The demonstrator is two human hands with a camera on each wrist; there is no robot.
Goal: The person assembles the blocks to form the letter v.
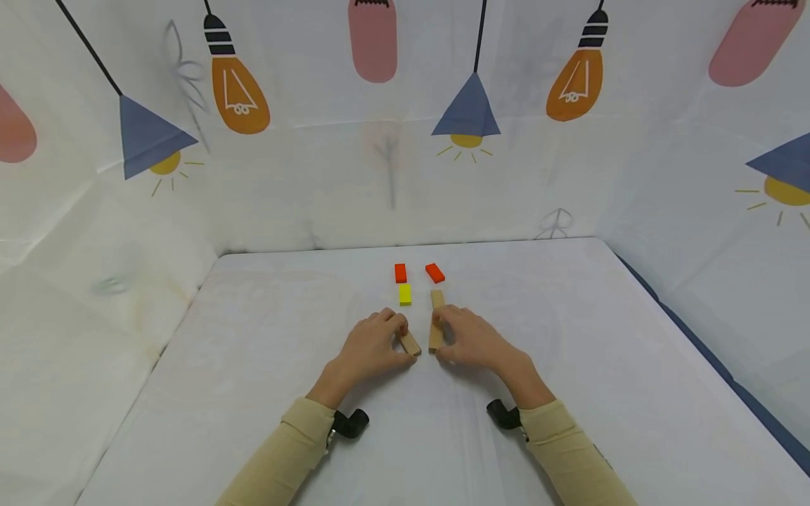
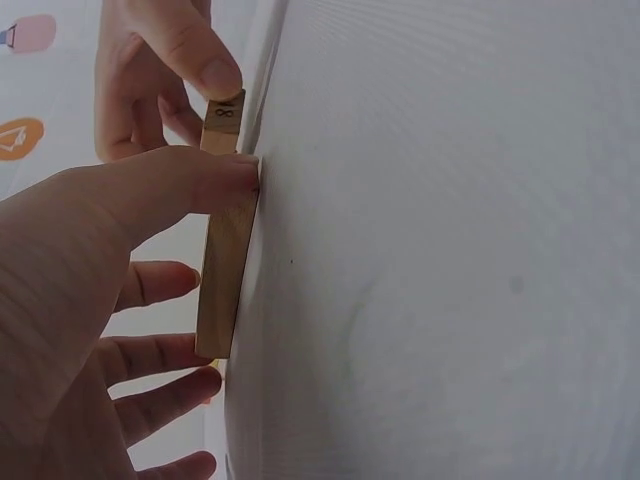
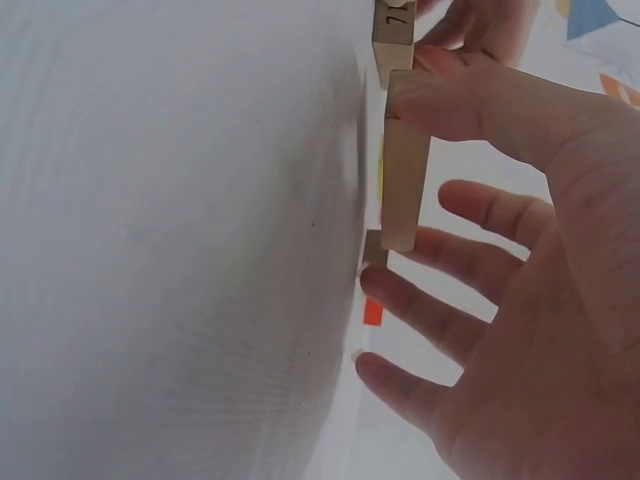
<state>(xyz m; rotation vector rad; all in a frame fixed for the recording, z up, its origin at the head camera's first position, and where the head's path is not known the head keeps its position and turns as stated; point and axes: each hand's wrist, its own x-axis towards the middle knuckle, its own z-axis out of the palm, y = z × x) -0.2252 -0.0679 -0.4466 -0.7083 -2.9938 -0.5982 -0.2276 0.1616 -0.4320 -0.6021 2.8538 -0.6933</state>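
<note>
My left hand [image 1: 375, 344]: part-spread, thumb and fingers pinching one wooden block [image 1: 410, 344]. My right hand [image 1: 474, 339]: likewise pinching a second wooden block [image 1: 436, 339], just beside it. Beyond: yellow block [image 1: 405, 294], two red blocks [image 1: 401, 273] [image 1: 434, 273], white table [image 1: 285, 302].

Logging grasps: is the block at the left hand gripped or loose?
Gripped: left wrist view shows the left hand pinching the wooden block between thumb and fingers.

A white table [image 1: 190, 422], with a dark blue strip [image 1: 696, 344] along its right side, sits before pale, wrinkly walls [image 1: 316, 190] showing pictures of orange bulbs [image 1: 253, 119], pink shapes [image 1: 373, 49] and blue lamps [image 1: 468, 112] (they have yellow bottoms [image 1: 466, 140]).
</note>
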